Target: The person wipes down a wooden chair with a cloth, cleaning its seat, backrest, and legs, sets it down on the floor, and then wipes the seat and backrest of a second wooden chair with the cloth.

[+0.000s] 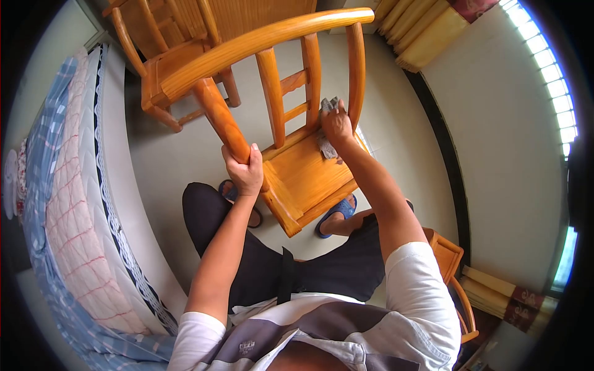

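A wooden chair (pixel 315 179) with a curved top rail and upright back posts stands tilted in front of my knees. My left hand (pixel 245 168) is wrapped round the lower part of its left back post. On the right, my right hand (pixel 338 125) holds a grey cloth (pixel 328 146) between the back posts, just above the rear of the seat. Part of the cloth sticks out past my fingers and part hangs down near the seat. My palm hides the rest of it.
Another wooden chair (pixel 176 52) stands behind at the upper left. A bed with a pink checked quilt (pixel 80 204) runs along the left side. Yellow curtains (pixel 414 31) hang at the upper right. More wooden furniture (pixel 444 255) is at the lower right.
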The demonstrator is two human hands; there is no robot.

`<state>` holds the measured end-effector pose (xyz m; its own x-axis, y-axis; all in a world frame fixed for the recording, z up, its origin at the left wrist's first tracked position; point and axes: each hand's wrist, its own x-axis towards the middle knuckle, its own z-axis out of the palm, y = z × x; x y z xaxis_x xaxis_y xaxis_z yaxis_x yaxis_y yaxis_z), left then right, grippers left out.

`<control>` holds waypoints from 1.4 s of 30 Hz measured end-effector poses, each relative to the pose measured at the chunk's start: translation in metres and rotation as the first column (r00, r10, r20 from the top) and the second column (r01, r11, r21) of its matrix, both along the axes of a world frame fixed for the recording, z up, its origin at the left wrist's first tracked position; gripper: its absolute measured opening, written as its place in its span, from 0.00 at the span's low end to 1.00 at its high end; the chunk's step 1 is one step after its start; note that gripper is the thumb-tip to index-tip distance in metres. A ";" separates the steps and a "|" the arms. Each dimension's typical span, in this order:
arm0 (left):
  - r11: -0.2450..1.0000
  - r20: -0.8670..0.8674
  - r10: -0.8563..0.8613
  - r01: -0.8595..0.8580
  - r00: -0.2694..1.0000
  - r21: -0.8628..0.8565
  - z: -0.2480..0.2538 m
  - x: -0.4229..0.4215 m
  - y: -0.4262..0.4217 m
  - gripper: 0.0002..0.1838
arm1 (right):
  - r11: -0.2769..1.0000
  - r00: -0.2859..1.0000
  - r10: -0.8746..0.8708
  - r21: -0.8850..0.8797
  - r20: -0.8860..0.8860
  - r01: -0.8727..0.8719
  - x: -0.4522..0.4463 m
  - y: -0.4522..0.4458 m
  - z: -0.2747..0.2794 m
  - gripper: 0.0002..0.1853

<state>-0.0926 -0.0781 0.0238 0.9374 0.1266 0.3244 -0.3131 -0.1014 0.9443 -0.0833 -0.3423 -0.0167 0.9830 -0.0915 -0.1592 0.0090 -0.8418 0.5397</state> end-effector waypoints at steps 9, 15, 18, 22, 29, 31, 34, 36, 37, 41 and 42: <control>0.999 0.059 0.036 -0.038 0.998 0.030 0.001 0.003 -0.001 0.19 | 0.977 0.999 0.010 0.214 0.048 -0.020 -0.026 0.013 -0.010 0.12; 0.998 0.044 0.040 -0.042 0.998 0.039 -0.004 0.005 -0.002 0.19 | 0.902 0.952 -0.093 0.429 0.293 -0.044 -0.104 0.067 -0.004 0.04; 0.998 0.066 0.049 -0.052 0.997 0.046 -0.004 0.003 -0.001 0.18 | 0.872 0.980 -0.032 0.485 0.194 -0.068 -0.153 0.092 0.009 0.04; 1.000 0.003 0.007 -0.007 1.000 0.023 -0.002 0.004 -0.001 0.17 | 0.596 0.948 -0.306 0.793 0.084 0.122 -0.171 0.068 0.025 0.10; 0.996 0.053 0.058 -0.061 0.997 0.068 -0.007 0.006 -0.001 0.19 | 0.642 0.644 -0.600 0.766 0.476 0.032 -0.131 -0.023 0.047 0.13; 0.996 0.062 0.043 -0.048 0.997 0.076 -0.009 0.008 0.000 0.19 | 0.703 0.663 -0.480 0.704 0.575 -0.103 -0.120 -0.024 0.048 0.15; 0.992 0.081 0.068 -0.076 0.994 0.098 -0.009 0.007 0.001 0.21 | 0.488 0.763 -0.594 0.868 0.254 0.091 -0.108 -0.030 0.017 0.22; 0.990 0.114 0.072 -0.085 0.991 0.113 -0.006 0.008 -0.001 0.21 | 0.520 0.733 -0.620 0.847 0.282 0.114 -0.103 -0.025 0.009 0.22; 0.988 0.135 0.082 -0.099 0.987 0.123 -0.004 0.008 -0.001 0.22 | 0.553 0.708 -0.637 0.820 0.305 0.145 -0.101 -0.023 0.006 0.21; 0.991 0.097 0.064 -0.075 0.993 0.111 -0.007 0.008 0.000 0.22 | 0.591 0.741 -0.615 0.780 0.272 0.204 -0.109 -0.027 0.004 0.20; 0.991 0.109 0.060 -0.073 0.992 0.112 -0.006 0.008 0.000 0.21 | 0.652 0.772 -0.569 0.727 0.281 0.216 -0.114 -0.028 0.003 0.18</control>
